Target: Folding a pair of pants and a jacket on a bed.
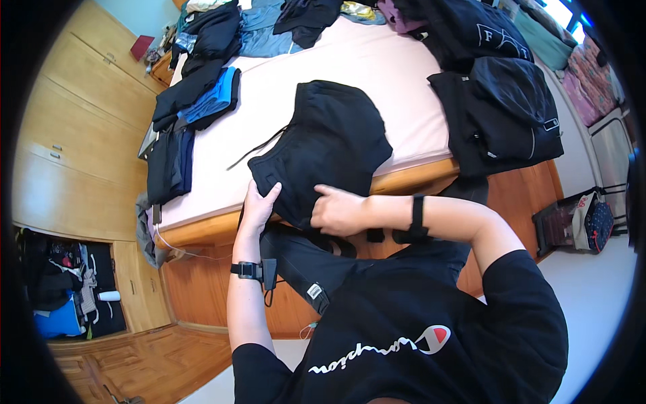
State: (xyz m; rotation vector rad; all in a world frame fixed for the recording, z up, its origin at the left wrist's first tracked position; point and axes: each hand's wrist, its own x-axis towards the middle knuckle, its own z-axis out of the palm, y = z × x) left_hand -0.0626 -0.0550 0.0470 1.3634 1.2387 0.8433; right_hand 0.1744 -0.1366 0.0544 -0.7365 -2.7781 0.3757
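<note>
A pair of black shorts [336, 124] with a loose drawstring lies on the bed, its near part hanging over the front edge. My left hand [257, 210] grips the left end of the waistband, thumb on top and fingers underneath. At the near side of the cloth, my right hand [340, 212] is curled round the lower part of the shorts, with one digit sticking out apart. Some of its fingertips are hidden or slightly blurred. Both wrists wear black straps.
The bed [417, 101] has a pale pink sheet and wooden frame. Folded dark clothes [169, 165] line its left side, a blue garment [215, 97] among them. A black jacket [508, 111] lies at the right. Wooden cabinets [81, 148] stand left; a suitcase [562, 225] is on the right.
</note>
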